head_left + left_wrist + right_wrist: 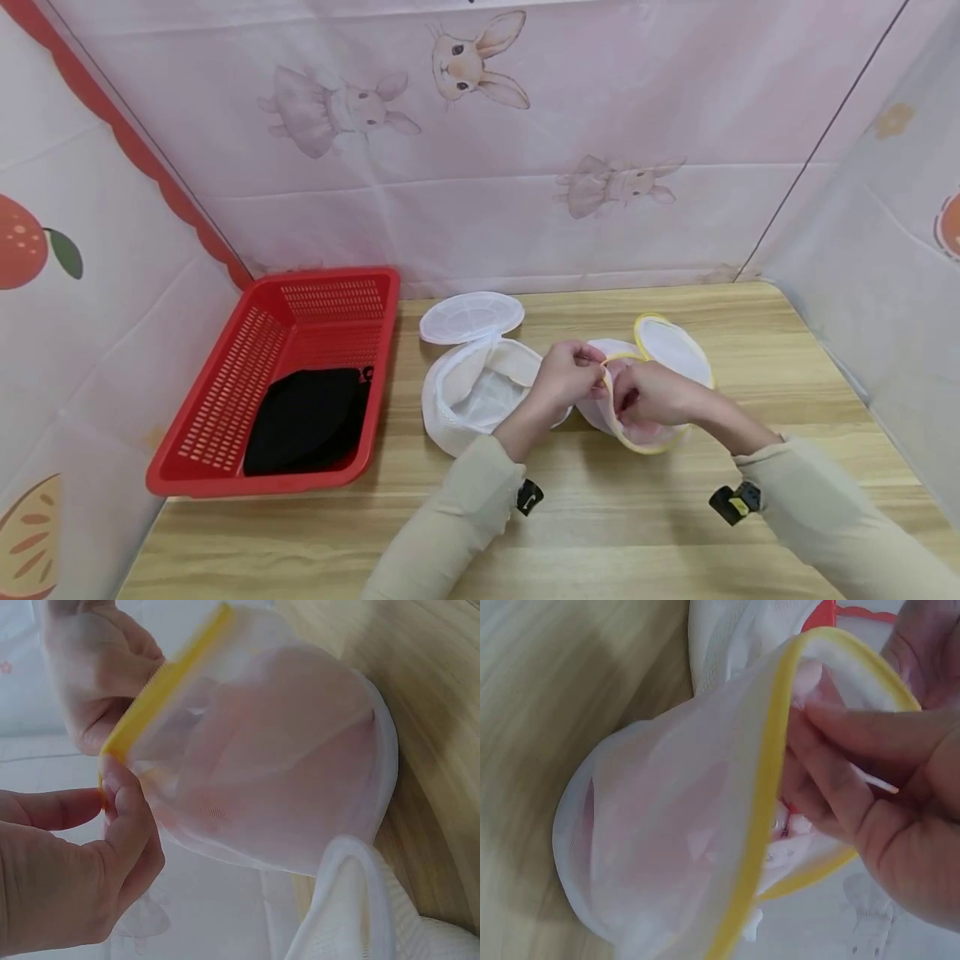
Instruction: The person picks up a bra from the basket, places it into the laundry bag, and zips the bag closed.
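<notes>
A white mesh laundry bag [292,742] with yellow zipper trim stands on the table at right, its round lid [675,350] flipped open. My left hand [562,375] pinches the bag's rim between thumb and fingers. Inside the mouth is my right hand [663,396], its thumb and fingers pinching pale pink cloth [808,679] near the rim. Pink cloth also shows through the mesh; its full shape is hidden. Just left of this bag, a second white mesh laundry bag [450,425] with white trim sits with its lid [472,317] raised.
At the left of the wooden table [615,533] stands a red perforated basket [315,483] holding a folded black fabric item [303,421]. A rabbit-print curtain [480,217] hangs along the table's back edge, with more printed sheets at both sides.
</notes>
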`<state>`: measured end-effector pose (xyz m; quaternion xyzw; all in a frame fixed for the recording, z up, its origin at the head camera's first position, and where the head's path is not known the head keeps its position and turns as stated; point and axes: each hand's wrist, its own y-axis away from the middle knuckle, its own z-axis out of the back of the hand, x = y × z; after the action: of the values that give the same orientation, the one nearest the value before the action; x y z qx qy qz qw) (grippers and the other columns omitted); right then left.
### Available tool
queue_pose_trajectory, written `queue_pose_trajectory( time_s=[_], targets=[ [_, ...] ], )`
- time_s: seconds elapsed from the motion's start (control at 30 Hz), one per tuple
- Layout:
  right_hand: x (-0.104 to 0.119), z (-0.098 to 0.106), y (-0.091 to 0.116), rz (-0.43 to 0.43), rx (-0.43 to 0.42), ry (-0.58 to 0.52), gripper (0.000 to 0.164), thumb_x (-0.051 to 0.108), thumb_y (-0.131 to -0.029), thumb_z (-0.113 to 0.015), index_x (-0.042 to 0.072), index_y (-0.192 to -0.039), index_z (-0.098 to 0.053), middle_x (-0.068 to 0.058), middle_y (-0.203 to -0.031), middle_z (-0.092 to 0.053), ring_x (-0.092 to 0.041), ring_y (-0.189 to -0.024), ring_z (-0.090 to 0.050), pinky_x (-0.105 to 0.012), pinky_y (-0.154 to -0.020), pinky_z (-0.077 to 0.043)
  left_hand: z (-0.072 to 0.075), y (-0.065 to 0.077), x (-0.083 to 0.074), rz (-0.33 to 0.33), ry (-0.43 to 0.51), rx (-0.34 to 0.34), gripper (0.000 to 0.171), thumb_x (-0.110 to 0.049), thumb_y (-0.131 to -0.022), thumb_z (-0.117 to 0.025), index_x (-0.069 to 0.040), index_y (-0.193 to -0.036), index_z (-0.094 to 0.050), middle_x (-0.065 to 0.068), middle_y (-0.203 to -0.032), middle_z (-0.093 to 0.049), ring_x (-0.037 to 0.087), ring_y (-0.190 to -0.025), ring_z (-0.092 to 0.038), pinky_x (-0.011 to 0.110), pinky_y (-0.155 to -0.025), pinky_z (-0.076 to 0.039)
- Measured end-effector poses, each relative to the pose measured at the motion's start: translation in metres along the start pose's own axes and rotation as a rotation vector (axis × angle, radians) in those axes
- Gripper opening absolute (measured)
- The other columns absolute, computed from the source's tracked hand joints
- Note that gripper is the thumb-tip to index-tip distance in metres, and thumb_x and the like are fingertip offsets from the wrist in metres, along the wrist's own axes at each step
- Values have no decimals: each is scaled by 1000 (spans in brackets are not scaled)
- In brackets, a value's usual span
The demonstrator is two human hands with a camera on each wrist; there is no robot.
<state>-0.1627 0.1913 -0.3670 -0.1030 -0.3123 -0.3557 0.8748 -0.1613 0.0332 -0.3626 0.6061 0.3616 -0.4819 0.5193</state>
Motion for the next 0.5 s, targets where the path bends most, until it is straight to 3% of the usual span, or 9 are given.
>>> queue_pose_trajectory(
  time_s=[0.13, 0.3, 0.5],
  targets=[
    [-3, 1, 3, -38, -51, 25, 20, -12, -66, -64, 8, -66, -66, 6, -68, -58, -6, -66, -50, -19, -57, -44, -1, 2, 0, 5, 6, 13, 14, 14, -80, -50, 7, -91, -58, 6, -71, -51, 13, -54, -52, 24, -54, -53],
    [-6, -1, 5, 7, -26, 16, 21, -12, -68, -63, 8, -68, -66, 6, -71, -58, -6, -69, -50, -20, -59, -44, 1, 1, 1, 21, 5, 7, 15, 13, -80, -51, 7, -92, -58, 7, -72, -52, 13, -55, -53, 24, -55, -54],
    [-9, 8, 12, 43, -73, 34, 16, -9, -72, -66, 6, -78, -67, 3, -79, -61, -10, -73, -55, -26, -64, -48, 7, -5, 3, 12, -25, -24, 15, 12, -81, -51, 6, -93, -59, 6, -75, -55, 13, -58, -55, 24, -58, -54]
  ],
)
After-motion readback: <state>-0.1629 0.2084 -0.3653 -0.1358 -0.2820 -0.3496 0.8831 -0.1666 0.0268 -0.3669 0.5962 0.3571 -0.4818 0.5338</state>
